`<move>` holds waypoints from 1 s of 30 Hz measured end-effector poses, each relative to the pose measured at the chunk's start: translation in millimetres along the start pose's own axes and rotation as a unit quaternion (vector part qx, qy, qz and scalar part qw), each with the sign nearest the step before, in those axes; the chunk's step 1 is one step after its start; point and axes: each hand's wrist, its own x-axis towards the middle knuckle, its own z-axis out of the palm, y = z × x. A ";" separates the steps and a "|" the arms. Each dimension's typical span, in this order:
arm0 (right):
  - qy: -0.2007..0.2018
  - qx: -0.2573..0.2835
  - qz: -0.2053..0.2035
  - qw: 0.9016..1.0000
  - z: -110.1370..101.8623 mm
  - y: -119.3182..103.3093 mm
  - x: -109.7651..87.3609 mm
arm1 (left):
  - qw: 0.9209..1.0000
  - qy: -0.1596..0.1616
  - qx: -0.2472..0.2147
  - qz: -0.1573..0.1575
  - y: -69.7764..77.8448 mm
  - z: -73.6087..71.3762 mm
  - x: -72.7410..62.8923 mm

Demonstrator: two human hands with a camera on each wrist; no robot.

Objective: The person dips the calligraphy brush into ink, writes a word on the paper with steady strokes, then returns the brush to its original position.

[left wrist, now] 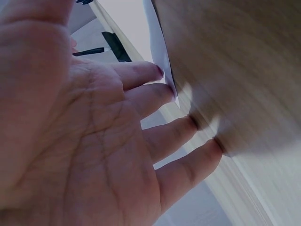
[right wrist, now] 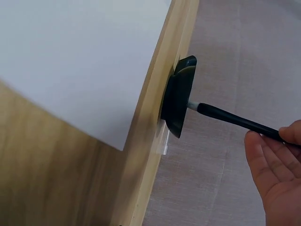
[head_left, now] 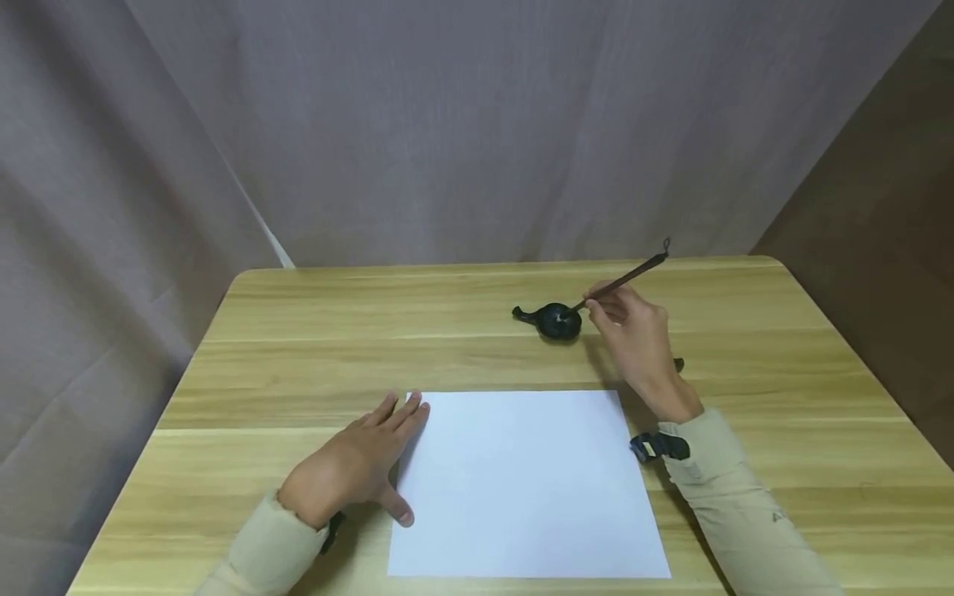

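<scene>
My right hand (head_left: 635,338) pinches a dark-handled calligraphy brush (head_left: 629,276) between thumb and fingers, the handle slanting up to a small hanging loop. In the right wrist view the pale bristles of the brush (right wrist: 193,105) are at the mouth of a black ink dish (right wrist: 178,101). Seen from the head, this gourd-shaped dish (head_left: 555,323) has a curved stem pointing left. A sheet of white paper (head_left: 529,488) lies flat nearer the person. My left hand (head_left: 358,463) rests, fingers spread, at its left edge; in the left wrist view fingertips (left wrist: 162,89) touch the paper.
A small dark object (head_left: 679,363) shows partly behind the right wrist. Everything stands on a light wood-grain table (head_left: 313,348) with rounded far corners. A grey curtain (head_left: 447,132) hangs behind the table's back edge. Both wrists wear black straps over beige sleeves.
</scene>
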 end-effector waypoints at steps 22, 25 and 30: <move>-0.031 -0.004 0.030 0.999 -13.0 -4.9 15.0 | 1.000 0.002 0.003 -0.012 -0.1 -2.8 0.7; -0.011 0.007 0.027 1.000 -19.5 -9.5 18.1 | 1.000 -0.004 -0.009 -0.003 -2.4 -5.6 -0.9; 0.033 0.027 -0.003 0.999 -31.2 -22.7 21.3 | 0.999 -0.019 -0.034 0.016 -9.8 -13.8 -0.2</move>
